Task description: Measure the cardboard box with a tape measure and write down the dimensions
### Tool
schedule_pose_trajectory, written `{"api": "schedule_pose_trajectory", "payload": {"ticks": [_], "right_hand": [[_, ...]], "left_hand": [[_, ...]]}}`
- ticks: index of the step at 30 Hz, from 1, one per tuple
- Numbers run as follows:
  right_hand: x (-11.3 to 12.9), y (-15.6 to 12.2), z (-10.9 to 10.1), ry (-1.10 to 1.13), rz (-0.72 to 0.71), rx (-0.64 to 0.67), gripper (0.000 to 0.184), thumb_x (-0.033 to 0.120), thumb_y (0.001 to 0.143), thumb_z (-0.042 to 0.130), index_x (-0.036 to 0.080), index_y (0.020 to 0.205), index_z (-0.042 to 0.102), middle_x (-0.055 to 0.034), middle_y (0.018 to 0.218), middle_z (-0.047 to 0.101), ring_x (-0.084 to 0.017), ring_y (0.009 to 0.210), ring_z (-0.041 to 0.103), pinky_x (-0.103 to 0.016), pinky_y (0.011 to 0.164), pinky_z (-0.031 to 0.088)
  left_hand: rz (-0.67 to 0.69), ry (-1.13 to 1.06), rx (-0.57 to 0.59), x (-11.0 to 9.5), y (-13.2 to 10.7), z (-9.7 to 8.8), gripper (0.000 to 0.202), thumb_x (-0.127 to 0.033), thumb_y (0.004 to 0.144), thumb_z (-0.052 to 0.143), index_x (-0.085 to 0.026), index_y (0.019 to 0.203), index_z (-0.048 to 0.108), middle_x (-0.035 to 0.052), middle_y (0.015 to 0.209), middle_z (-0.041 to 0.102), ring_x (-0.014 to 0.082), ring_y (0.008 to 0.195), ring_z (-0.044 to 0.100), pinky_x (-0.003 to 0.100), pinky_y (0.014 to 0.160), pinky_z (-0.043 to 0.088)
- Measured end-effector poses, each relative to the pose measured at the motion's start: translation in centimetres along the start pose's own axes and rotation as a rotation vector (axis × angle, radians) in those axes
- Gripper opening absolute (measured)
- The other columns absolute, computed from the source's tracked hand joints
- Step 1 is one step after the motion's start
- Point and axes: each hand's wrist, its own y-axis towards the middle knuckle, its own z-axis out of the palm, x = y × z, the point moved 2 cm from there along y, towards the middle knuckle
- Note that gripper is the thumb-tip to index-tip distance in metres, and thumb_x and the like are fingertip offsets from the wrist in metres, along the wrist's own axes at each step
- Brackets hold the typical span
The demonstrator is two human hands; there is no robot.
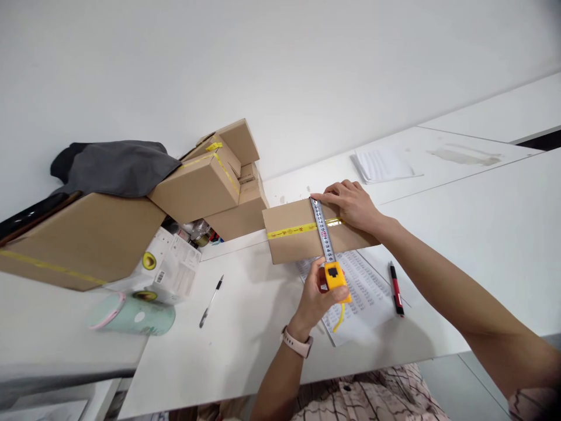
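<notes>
Head view: the left hand (313,295) has its fingers wrapped around the yellow tape measure (338,283), by the near edge of the cardboard box (289,250). Beyond them, the right hand's (356,207) index finger meets the blade's (324,235) far end, grip unclear; keep the blade flat, square.

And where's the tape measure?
In the head view, just right of centre: the tape measure is in the left hand, its blade across the cardboard box.
</notes>
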Motion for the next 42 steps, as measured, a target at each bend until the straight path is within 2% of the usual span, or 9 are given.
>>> {"api": "schedule_pose_trajectory", "payload": {"ticks": [4, 12, 17, 30, 33, 36, 39, 42], "right_hand": [[0.3, -0.3, -0.2, 0.013, 0.011, 0.009, 0.057, 0.012, 0.097, 0.038, 0.038, 0.142, 0.062, -0.0099, 0.12, 0.067, -0.029, 0.102, 0.049, -0.044, 0.086, 0.035], [0.4, -0.6, -0.2, 0.01, 0.016, -0.021, 0.055, 0.012, 0.097, 0.042, 0.037, 0.14, 0.064, -0.0103, 0.118, 0.067, -0.029, 0.1, 0.05, -0.043, 0.084, 0.035], [0.4, -0.7, 0.0, 0.012, 0.0, -0.074, 0.055, 0.008, 0.097, 0.04, 0.036, 0.137, 0.067, -0.0092, 0.114, 0.068, -0.027, 0.097, 0.049, -0.041, 0.081, 0.033], [0.7, -1.0, -0.2, 0.004, 0.002, -0.092, 0.051, 0.012, 0.099, 0.038, 0.035, 0.135, 0.066, -0.0088, 0.112, 0.068, -0.027, 0.095, 0.049, -0.042, 0.08, 0.034], [1.1, -1.3, -0.3, -0.017, 0.042, -0.117, 0.047, 0.021, 0.104, 0.033, 0.03, 0.14, 0.062, -0.0096, 0.106, 0.07, -0.027, 0.092, 0.05, -0.042, 0.081, 0.035], [1.6, -1.8, -0.4, -0.044, 0.04, -0.146, 0.043, 0.044, 0.105, 0.04, 0.025, 0.136, 0.063, -0.0107, 0.107, 0.071, -0.028, 0.096, 0.052, -0.043, 0.085, 0.036], [2.4, -3.0, -0.6, -0.058, 0.005, -0.169, 0.053, 0.063, 0.099, 0.047, 0.024, 0.13, 0.065, -0.0109, 0.113, 0.07, -0.029, 0.101, 0.054, -0.044, 0.09, 0.035], [3.0, -5.3, -0.5, -0.065, -0.025, -0.197, 0.057, 0.068, 0.096, 0.049, 0.025, 0.132, 0.062, -0.0099, 0.118, 0.071, -0.028, 0.103, 0.056, -0.045, 0.092, 0.035]], "left_hand": [[0.025, -0.007, 0.002, -0.1, 0.4, 0.1, 0.064, -0.039, 0.069, 0.087, -0.02, 0.121, 0.055, 0.0051, 0.105, 0.065, 0.0174, 0.088, 0.061, 0.031, 0.078, 0.052], [0.006, -0.01, -0.013, 0.4, 0.2, 0.1, 0.067, -0.038, 0.067, 0.088, -0.021, 0.123, 0.055, 0.0045, 0.104, 0.066, 0.0178, 0.089, 0.062, 0.03, 0.078, 0.053], [0.01, -0.024, -0.008, 0.5, 0.3, 0.1, 0.067, -0.038, 0.067, 0.088, -0.021, 0.123, 0.055, 0.0047, 0.106, 0.066, 0.0175, 0.09, 0.061, 0.03, 0.078, 0.054], [0.015, 0.023, 0.007, 0.7, -0.1, -0.1, 0.071, -0.045, 0.067, 0.088, -0.023, 0.126, 0.054, 0.0052, 0.109, 0.064, 0.0198, 0.095, 0.063, 0.031, 0.078, 0.055], [0.03, 0.07, 0.063, 1.3, -1.5, -0.6, 0.077, -0.046, 0.066, 0.089, -0.024, 0.13, 0.052, 0.0064, 0.116, 0.064, 0.0217, 0.099, 0.063, 0.034, 0.083, 0.055], [0.04, 0.208, 0.116, 2.5, -4.0, -1.2, 0.085, -0.046, 0.061, 0.092, -0.023, 0.131, 0.051, 0.0077, 0.12, 0.065, 0.0249, 0.106, 0.063, 0.04, 0.096, 0.052], [-0.041, 0.365, 0.176, 4.2, -6.5, -1.7, 0.09, -0.046, 0.055, 0.095, -0.021, 0.131, 0.054, 0.0083, 0.12, 0.066, 0.0285, 0.111, 0.061, 0.044, 0.103, 0.049], [-0.151, 0.521, 0.233, 5.8, -8.2, -1.9, 0.095, -0.048, 0.05, 0.096, -0.023, 0.133, 0.056, 0.0086, 0.122, 0.065, 0.0328, 0.119, 0.06, 0.047, 0.108, 0.046]]}}
